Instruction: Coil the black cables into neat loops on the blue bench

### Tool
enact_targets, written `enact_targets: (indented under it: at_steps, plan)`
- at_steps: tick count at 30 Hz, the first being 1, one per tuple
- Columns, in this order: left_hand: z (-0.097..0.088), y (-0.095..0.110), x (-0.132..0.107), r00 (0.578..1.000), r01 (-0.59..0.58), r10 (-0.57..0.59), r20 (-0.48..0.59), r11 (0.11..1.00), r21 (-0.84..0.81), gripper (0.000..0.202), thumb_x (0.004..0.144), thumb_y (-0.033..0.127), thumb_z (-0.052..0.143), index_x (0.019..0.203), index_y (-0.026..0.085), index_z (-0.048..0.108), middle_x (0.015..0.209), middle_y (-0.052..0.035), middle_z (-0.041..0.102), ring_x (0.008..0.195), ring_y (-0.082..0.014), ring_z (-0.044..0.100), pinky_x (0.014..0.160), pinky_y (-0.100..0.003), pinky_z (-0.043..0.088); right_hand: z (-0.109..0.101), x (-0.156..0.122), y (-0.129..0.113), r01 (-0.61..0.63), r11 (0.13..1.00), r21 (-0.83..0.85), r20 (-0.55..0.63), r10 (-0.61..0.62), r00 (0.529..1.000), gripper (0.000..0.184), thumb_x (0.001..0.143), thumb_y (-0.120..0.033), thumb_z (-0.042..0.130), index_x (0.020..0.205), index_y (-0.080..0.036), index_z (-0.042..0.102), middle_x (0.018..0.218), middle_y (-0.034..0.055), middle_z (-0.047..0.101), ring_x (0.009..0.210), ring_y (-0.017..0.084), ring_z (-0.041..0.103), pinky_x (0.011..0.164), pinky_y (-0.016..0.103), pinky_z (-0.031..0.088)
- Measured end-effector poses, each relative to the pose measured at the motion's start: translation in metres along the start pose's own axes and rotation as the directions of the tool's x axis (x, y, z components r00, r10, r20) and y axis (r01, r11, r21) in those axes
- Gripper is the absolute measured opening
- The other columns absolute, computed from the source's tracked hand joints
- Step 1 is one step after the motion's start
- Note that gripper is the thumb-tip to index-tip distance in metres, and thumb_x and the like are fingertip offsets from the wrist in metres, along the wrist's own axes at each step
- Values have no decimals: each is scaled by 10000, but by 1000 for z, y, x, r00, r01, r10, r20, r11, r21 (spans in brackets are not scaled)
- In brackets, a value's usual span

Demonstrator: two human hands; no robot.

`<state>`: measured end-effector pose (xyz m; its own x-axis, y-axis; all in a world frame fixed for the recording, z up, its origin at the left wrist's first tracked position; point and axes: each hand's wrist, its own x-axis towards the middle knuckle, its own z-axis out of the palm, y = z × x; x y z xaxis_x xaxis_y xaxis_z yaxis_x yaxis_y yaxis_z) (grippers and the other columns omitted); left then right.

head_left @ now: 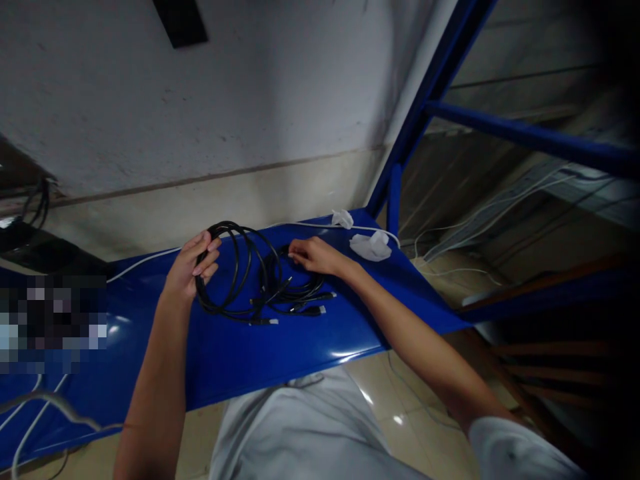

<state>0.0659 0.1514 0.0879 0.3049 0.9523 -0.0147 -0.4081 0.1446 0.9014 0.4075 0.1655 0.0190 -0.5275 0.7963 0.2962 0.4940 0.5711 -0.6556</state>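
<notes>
My left hand is closed around one side of a looped black cable, raised a little off the blue table. The loops hang to the right of the fingers, and a plug with a light tip lies at their lower edge. My right hand has its fingers pinched together over a second bunch of black cables. A dark piece of cable shows at those fingertips, partly hidden by them. More plug ends rest on the table below the right hand.
The blue table runs along a wall. Crumpled white plastic pieces and a white cable lie toward its back. A blue metal frame rises at the right. White cords trail at the lower left, near a blurred-out patch.
</notes>
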Motion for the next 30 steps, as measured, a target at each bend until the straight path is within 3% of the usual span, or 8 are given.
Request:
enact_targets:
  at_steps: [5,10,15,19,22,24,28,30]
  plan:
    - [-20,-6,-11,998,65,-66,-15,998,-26,293,948,259,816,881,188,539,830,60,554,390,33,225,314,-97,294,-18,-3,22,-51,996,-67,-34,48,998,67,944,-190,665,933,-208,729,707,-4,688,586,142,508,633,286,307]
    - [-16,-15,-9,990,134,-133,38,991,-13,284,936,287,830,916,176,570,841,58,561,394,31,231,316,-99,296,-40,-10,44,-181,970,-163,-75,171,982,79,922,-170,659,912,-214,725,658,3,679,549,157,526,616,304,313]
    - [-18,-12,-13,970,229,-235,62,969,89,302,923,295,843,899,172,568,855,50,577,383,43,218,323,-100,285,-67,-24,57,-390,898,-203,-111,374,921,76,943,-199,653,964,-205,726,629,10,676,477,162,541,606,322,374]
    - [-14,-15,-13,968,226,-242,63,955,193,342,940,347,837,870,167,554,832,45,579,384,39,253,363,-120,334,-77,-26,59,-418,892,-170,-187,387,903,51,936,-229,675,916,-205,715,673,33,708,519,176,575,628,327,400]
    - [-9,-19,-13,981,160,-179,72,964,213,359,934,378,848,882,168,561,797,52,564,390,29,272,379,-135,334,-68,-19,48,-316,945,-86,-271,283,920,119,981,-312,669,918,-213,690,715,48,731,584,192,615,647,325,426]
    - [-7,-21,-12,990,103,-119,76,975,195,353,934,375,849,893,168,566,788,56,556,398,23,281,385,-137,325,-55,-11,30,-213,974,75,-267,226,937,212,1032,-418,629,952,-224,663,753,48,749,613,197,650,643,320,460]
    - [-5,-25,-10,997,31,-40,62,990,140,347,945,388,839,901,173,570,799,57,553,416,14,300,392,-139,323,-23,0,-19,-82,889,450,-93,138,986,337,1027,-566,657,994,-233,618,812,50,786,732,205,738,708,321,563]
    - [-3,-29,-8,999,17,-23,47,992,123,356,941,409,844,913,176,577,818,54,562,429,13,307,398,-138,324,-9,2,-39,-109,811,574,10,126,992,368,1009,-597,682,1003,-244,577,686,-2,730,628,184,696,653,314,572]
